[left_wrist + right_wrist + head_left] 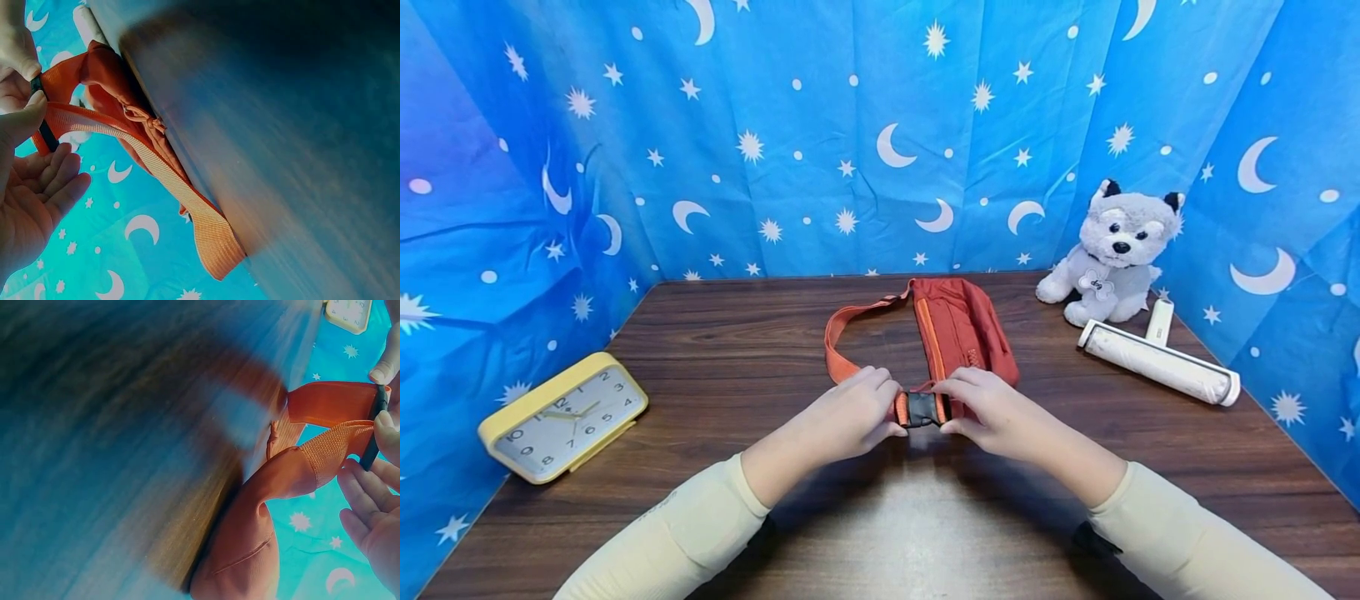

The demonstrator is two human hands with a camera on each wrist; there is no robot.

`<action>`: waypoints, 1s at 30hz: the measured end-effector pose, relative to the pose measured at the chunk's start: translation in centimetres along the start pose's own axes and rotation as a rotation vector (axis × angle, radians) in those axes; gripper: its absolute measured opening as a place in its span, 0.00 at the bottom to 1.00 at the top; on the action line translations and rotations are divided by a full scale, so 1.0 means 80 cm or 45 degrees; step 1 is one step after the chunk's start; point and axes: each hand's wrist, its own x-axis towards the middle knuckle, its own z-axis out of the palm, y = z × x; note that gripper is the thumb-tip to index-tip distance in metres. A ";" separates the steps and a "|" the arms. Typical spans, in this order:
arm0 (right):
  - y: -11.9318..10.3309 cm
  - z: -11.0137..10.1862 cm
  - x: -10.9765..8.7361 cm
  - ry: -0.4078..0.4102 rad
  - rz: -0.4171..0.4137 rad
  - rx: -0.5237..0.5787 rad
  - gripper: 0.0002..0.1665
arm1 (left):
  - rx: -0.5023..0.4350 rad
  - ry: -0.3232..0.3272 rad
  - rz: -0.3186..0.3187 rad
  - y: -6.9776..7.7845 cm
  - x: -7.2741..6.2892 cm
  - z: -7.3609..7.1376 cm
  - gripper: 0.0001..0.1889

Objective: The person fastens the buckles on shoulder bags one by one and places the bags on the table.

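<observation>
A red-orange waist bag [977,329] lies on the wooden table, its orange strap [837,337] looping out to the left. At the near side of the bag, the strap's black plastic buckle [922,409] sits between the two hands, its halves together. My left hand [853,417] pinches the left end, thumb in front and fingers over the top. Gripping the right end is my right hand [992,414], held the same way. Both wrist views show the buckle [370,453] raised above the tabletop, with webbing running from either end.
A yellow alarm clock [568,417] stands at the left. Toward the back right sits a grey plush dog [1120,242], with a white lint roller [1161,362] lying before it. A blue curtain [820,117] with moons and stars surrounds the table [760,317] at the back and sides.
</observation>
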 end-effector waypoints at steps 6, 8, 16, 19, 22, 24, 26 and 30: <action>-0.004 0.005 0.000 0.013 0.026 -0.006 0.26 | 0.031 -0.021 -0.006 0.000 -0.004 -0.001 0.21; -0.007 0.006 0.000 0.004 0.054 -0.011 0.27 | 0.043 -0.017 -0.001 0.001 -0.005 -0.001 0.21; -0.013 0.006 0.002 -0.083 0.091 -0.070 0.24 | 0.105 -0.054 0.014 0.003 -0.007 0.002 0.20; -0.013 0.006 0.003 -0.126 0.086 -0.089 0.23 | 0.133 -0.096 0.013 0.004 -0.006 0.003 0.20; -0.013 0.006 0.004 -0.155 0.077 -0.106 0.23 | 0.169 -0.143 0.019 0.004 -0.004 0.004 0.20; -0.013 0.007 0.005 -0.175 0.076 -0.121 0.24 | 0.179 -0.171 0.025 0.005 -0.003 0.004 0.20; -0.013 0.008 0.005 -0.199 0.075 -0.143 0.24 | 0.180 -0.205 0.030 0.005 -0.003 0.004 0.20; -0.012 0.012 0.006 -0.244 0.066 -0.191 0.23 | 0.179 -0.277 0.017 0.007 -0.001 0.004 0.20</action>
